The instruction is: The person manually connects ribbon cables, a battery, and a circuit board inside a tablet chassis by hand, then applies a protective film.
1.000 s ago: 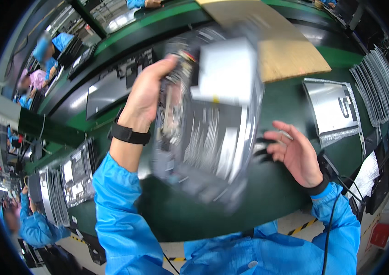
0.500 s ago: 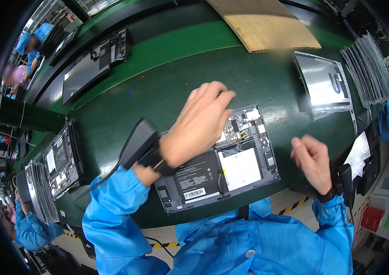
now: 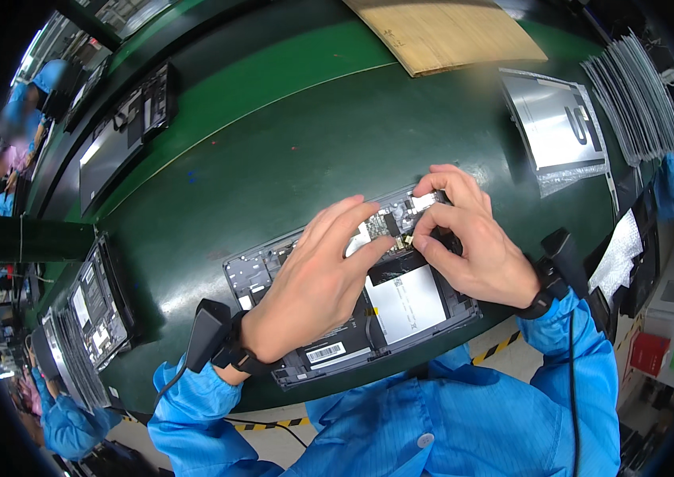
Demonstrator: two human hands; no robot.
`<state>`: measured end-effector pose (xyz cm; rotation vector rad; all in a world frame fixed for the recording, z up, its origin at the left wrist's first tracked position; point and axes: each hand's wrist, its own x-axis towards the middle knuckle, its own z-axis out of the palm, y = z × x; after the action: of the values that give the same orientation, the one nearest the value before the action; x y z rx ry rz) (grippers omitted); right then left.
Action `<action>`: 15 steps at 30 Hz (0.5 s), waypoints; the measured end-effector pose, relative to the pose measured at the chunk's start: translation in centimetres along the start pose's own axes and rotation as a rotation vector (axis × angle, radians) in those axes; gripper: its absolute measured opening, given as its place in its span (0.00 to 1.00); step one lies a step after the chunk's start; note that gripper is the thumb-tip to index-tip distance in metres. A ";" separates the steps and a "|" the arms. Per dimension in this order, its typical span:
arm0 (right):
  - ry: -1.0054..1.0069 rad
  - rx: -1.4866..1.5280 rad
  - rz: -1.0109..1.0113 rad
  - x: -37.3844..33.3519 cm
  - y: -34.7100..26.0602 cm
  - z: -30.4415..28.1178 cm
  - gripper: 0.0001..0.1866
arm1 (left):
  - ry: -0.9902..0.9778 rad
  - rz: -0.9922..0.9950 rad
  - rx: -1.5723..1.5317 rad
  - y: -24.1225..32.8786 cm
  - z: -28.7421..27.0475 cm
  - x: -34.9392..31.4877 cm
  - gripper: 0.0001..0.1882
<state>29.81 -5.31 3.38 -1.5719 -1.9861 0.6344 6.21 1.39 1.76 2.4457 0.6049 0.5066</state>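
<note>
The uncovered dark-grey plastic laptop base [image 3: 404, 306] lies by the near edge of the glossy dark-green surface [image 3: 337, 151], where your right hand [image 3: 484, 250], just now beside it, has joined your left hand [image 3: 313, 282] over the small green circuit board [image 3: 383, 226], making this two-handed work, left grip apart, right grip's closure impossible to tell.

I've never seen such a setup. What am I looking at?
There's no robot here: just a person working bare-handed in a blue jacket. The view comes from a wide fisheye camera worn on the head, looking down; it makes straight edges bend. On the green table lies an opened electronic device, its insides showing. The left hand is spread over it; the right hand has its fingers bent over small parts inside. Whether they pinch anything is too small to tell. To the right are a silver panel and a stack of thin panels.
</note>
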 end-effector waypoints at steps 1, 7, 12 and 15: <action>-0.046 -0.011 0.008 0.3 0.0 -0.6 0.04 | -0.017 0.004 0.031 0.1 0.0 0.1 0.21; -0.086 -0.167 -0.209 2.1 0.0 -1.2 0.02 | -0.052 0.036 0.134 0.3 0.4 0.2 0.27; -0.126 -0.133 -0.085 1.6 -0.3 -1.4 0.07 | -0.032 0.092 0.228 0.5 0.6 0.2 0.27; -0.058 -0.090 -0.082 1.5 0.7 -0.9 0.07 | -0.042 0.102 0.272 0.8 0.7 0.4 0.27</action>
<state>30.61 -3.63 3.82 -1.5300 -2.1374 0.5720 7.15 0.73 1.75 2.7486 0.5649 0.4353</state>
